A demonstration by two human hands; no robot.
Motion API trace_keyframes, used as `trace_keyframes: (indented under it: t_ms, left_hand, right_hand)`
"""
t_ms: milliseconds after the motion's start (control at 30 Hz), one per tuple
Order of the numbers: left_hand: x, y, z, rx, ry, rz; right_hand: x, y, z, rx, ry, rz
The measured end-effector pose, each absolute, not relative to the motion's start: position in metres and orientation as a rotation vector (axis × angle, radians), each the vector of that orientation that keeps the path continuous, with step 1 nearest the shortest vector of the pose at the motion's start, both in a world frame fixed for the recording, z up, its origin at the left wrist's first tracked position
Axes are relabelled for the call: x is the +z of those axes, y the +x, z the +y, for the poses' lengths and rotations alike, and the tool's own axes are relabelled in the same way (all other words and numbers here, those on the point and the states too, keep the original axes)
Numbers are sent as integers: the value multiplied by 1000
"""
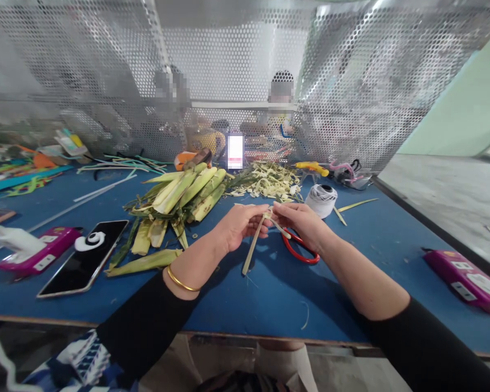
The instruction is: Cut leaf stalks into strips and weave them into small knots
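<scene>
My left hand (240, 225) is closed in a pinch on a pale leaf strip (253, 247) that slants down toward the blue table (269, 294). My right hand (300, 219) is also pinched shut on the top of the same strip, where a short piece crosses it. Both hands meet just above the table's middle. Red-handled scissors (298, 251) lie on the table under my right wrist. A pile of green and yellow leaf stalks (183, 193) lies just beyond my left hand.
A white thread spool (322, 199) and leaf scraps (267, 185) sit behind my hands. A phone (85, 261) and a magenta device (41, 253) lie left; another magenta device (465, 277) right. Perforated metal screens (371, 81) stand behind, with two people beyond.
</scene>
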State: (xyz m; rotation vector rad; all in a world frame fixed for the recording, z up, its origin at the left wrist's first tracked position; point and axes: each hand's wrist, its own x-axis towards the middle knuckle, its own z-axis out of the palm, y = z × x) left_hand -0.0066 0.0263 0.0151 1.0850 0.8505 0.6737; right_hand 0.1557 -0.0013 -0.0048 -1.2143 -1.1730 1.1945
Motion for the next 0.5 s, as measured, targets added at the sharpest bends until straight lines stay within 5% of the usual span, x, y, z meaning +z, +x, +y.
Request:
trace_keyframes:
  t_ms: [333,500]
  left_hand:
    - [5,4,19,636,1291,944]
    - [9,1,16,608,1370,923]
  right_hand:
    - [-13,149,-3,857,-1301,-1244]
    - [0,157,-5,232,-1485,-1324]
